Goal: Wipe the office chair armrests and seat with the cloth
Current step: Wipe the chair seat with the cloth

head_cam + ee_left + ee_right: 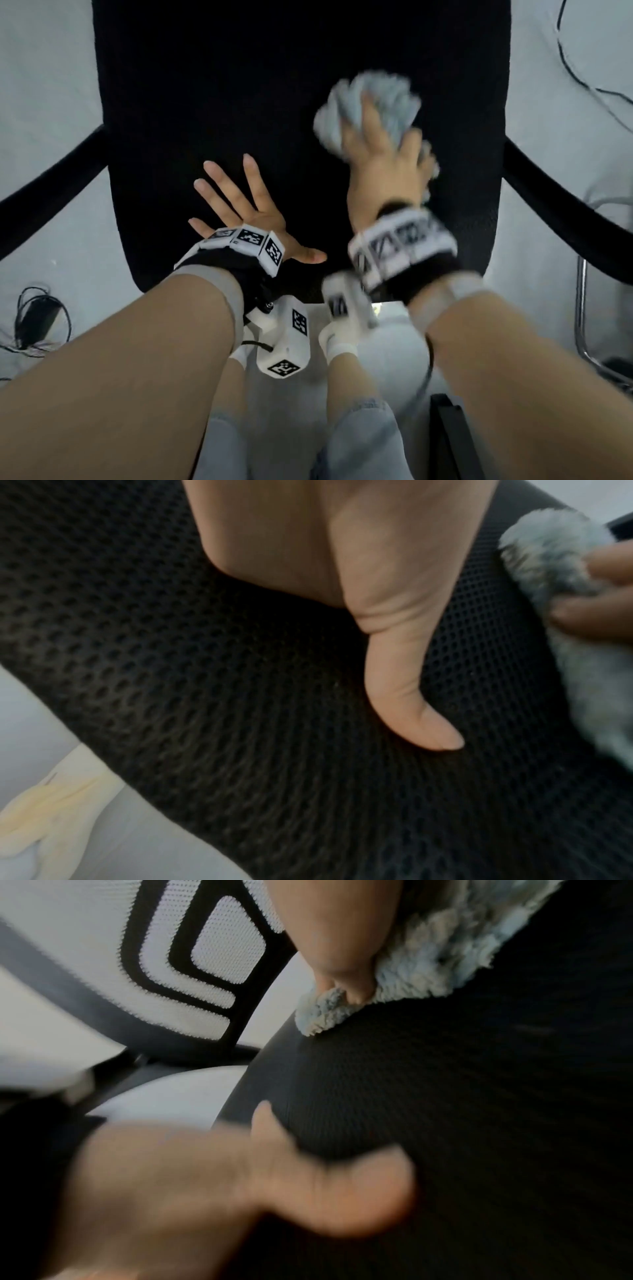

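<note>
The black mesh chair seat [260, 102] fills the middle of the head view, with a black armrest [48, 192] on the left and another armrest [561, 205] on the right. My left hand [239, 212] lies flat on the seat's front left with fingers spread; its thumb [407, 696] rests on the seat mesh [205, 669]. My right hand [383, 161] grips a fluffy grey-blue cloth [373, 106] and presses it on the seat's right half, blurred by motion. The cloth [555, 569] shows at the left wrist view's right edge. In the right wrist view the cloth [428, 969] lies bunched under my fingers.
The chair's mesh backrest [205, 961] rises behind the seat. Cables [582, 68] trail on the pale floor at right, and a power adapter with cord [34, 318] lies at left. A metal chair frame [589, 325] stands at right. My feet [337, 342] are in front of the seat.
</note>
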`<state>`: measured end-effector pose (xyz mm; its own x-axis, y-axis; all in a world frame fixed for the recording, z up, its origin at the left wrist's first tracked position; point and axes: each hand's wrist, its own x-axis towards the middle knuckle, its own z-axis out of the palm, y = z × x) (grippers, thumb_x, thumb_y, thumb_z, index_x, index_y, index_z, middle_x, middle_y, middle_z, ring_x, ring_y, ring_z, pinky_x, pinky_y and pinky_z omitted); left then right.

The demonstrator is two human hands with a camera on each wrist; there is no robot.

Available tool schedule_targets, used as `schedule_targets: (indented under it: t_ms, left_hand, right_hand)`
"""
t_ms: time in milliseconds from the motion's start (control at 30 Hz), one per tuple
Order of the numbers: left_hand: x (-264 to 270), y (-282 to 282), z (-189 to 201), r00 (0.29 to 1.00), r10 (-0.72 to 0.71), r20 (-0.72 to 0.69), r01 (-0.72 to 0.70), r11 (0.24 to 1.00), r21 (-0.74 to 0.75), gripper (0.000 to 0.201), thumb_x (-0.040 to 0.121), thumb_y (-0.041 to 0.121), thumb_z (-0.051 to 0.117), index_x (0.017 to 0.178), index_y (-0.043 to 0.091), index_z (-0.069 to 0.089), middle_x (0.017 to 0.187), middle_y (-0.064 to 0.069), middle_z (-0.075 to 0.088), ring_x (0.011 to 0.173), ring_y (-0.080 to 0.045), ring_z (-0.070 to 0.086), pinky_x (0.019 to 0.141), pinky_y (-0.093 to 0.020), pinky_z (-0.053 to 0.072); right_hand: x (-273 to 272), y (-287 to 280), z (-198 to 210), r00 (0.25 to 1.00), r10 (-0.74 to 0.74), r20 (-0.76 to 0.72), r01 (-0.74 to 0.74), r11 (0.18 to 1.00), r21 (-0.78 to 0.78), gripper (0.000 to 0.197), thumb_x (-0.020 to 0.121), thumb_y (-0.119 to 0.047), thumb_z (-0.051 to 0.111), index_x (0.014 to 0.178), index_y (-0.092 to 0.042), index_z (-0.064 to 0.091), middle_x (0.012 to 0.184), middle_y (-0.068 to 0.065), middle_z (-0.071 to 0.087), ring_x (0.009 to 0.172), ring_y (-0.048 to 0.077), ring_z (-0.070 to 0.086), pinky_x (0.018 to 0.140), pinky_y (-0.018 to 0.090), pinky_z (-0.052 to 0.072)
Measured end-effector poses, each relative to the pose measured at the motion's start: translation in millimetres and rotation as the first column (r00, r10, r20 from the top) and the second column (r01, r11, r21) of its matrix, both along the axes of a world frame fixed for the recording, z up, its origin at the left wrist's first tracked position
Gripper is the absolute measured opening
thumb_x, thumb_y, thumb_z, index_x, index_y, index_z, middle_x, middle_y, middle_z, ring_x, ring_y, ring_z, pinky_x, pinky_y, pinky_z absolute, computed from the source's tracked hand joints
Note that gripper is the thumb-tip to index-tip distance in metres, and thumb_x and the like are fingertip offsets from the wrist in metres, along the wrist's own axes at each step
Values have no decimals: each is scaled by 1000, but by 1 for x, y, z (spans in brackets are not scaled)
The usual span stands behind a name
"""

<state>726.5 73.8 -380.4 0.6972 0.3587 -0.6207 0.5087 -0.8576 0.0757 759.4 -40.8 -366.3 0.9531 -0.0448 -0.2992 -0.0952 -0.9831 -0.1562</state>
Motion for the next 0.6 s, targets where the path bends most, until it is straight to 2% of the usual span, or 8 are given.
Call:
schedule_targets:
  t_ms: [33, 67, 133, 233, 333, 467, 533, 600]
  left_hand:
    - [0, 2, -1, 998, -38, -55, 37, 999, -11, 137, 50, 71, 66, 139, 27, -28, 145, -14, -39, 138, -33, -27, 108, -64, -8]
    - [-1, 4, -2, 995, -68, -76, 67, 998, -15, 150, 40, 70, 72, 137, 25, -32, 146, -18, -35, 137, -35, -28, 107, -64, -7]
    - [-1, 8, 1, 993, -106, -56, 107, 994, 6, 154, 33, 75, 67, 135, 23, -36, 148, -22, -30, 137, -37, -26, 106, -64, -6]
    - [5, 9, 7, 982, -104, -156, 96, 994, -56, 157, 35, 68, 75, 128, 21, -43, 144, -22, -37, 134, -38, -32, 105, -65, -7]
    - [8, 13, 5, 966, -128, -226, 119, 991, -53, 157, 35, 68, 76, 118, 20, -49, 140, -23, -42, 131, -39, -36, 103, -67, -8]
    - [11, 12, 4, 959, -107, -261, 99, 994, -42, 158, 34, 67, 77, 118, 23, -50, 139, -21, -44, 131, -39, -37, 103, -66, -9]
    - [8, 10, 1, 972, -97, -212, 104, 994, 21, 161, 31, 68, 76, 126, 23, -46, 142, -20, -41, 133, -37, -34, 105, -65, -8]
    - [1, 8, -1, 988, -96, -120, 102, 994, 45, 161, 28, 72, 72, 129, 24, -43, 144, -21, -36, 136, -37, -29, 105, -65, -7]
  right_hand:
    - [-25, 2, 0, 998, 51, 20, -51, 999, -8, 61, 77, -8, 29, 128, -38, 47, 147, -10, 35, 110, 32, 29, 91, 58, 37]
    - [-51, 0, 1, 993, 119, -18, -119, 993, -6, 58, 75, -14, 29, 124, -37, 52, 143, -8, 41, 102, 31, 31, 85, 56, 42]
    - [-86, -15, 2, 957, 279, -83, -280, 960, 4, 56, 76, -21, 30, 124, -39, 51, 144, -11, 35, 99, 30, 34, 80, 49, 47]
    - [-46, -38, 5, 892, 447, -67, -445, 894, 45, 54, 82, -18, 35, 129, -42, 44, 149, -15, 23, 105, 31, 36, 86, 50, 42]
    - [33, -48, -1, 979, 172, -105, -179, 982, -58, 60, 90, -8, 41, 138, -42, 27, 152, -9, 12, 120, 35, 31, 96, 49, 28]
    - [76, -29, 7, 992, -91, -89, 88, 995, -39, 72, 83, 3, 40, 137, -43, 25, 155, -13, 2, 131, 36, 19, 103, 49, 24]
    - [48, -9, 12, 977, -54, -205, 42, 997, -63, 63, 89, -8, 39, 141, -38, 20, 156, -5, 1, 136, 34, 10, 108, 51, 18]
    - [-4, 5, 15, 946, 210, -246, -206, 978, 44, 59, 89, -19, 42, 141, -37, 22, 155, -7, 9, 131, 32, 10, 106, 52, 22]
